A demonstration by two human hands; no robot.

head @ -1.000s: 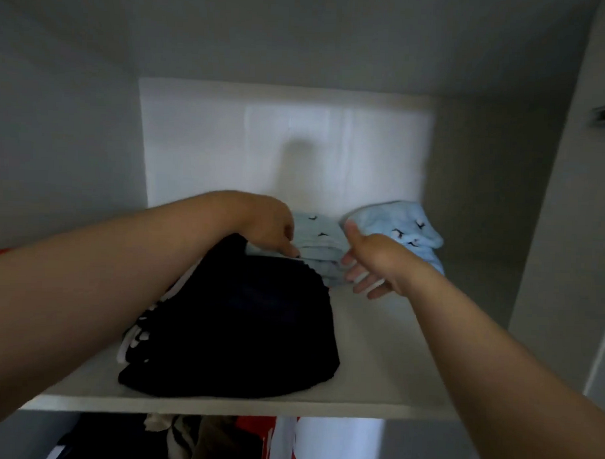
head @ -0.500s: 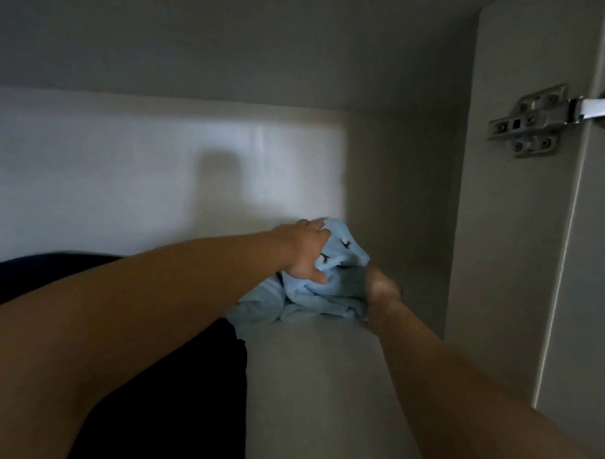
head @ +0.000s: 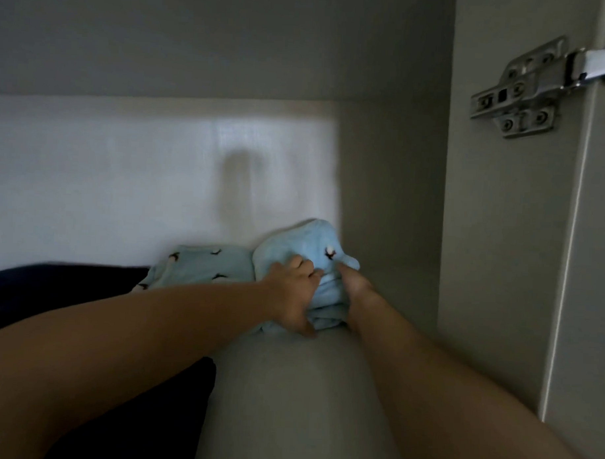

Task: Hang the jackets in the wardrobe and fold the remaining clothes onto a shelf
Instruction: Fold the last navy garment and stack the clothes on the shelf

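Two folded light-blue garments with small dark prints lie at the back of the white wardrobe shelf (head: 288, 393). The right light-blue garment (head: 304, 245) is bunched up near the back right corner. My left hand (head: 294, 291) grips its left side, fingers curled into the cloth. On its right side my right hand (head: 355, 293) presses against it, thumb pointing up; its fingers are hidden. The left light-blue garment (head: 200, 265) lies flat beside it. A folded black garment (head: 62, 289) fills the shelf's left part, partly under my left forearm.
The wardrobe's right side wall (head: 390, 232) stands close to the bunched garment. A metal door hinge (head: 525, 93) is fixed on the panel at the upper right. The white back wall (head: 124, 175) runs behind the clothes.
The view has shifted right and closer into the shelf. Both hands went from the middle blue garment to the right one, pushing it toward the back corner and squeezing it from both sides.
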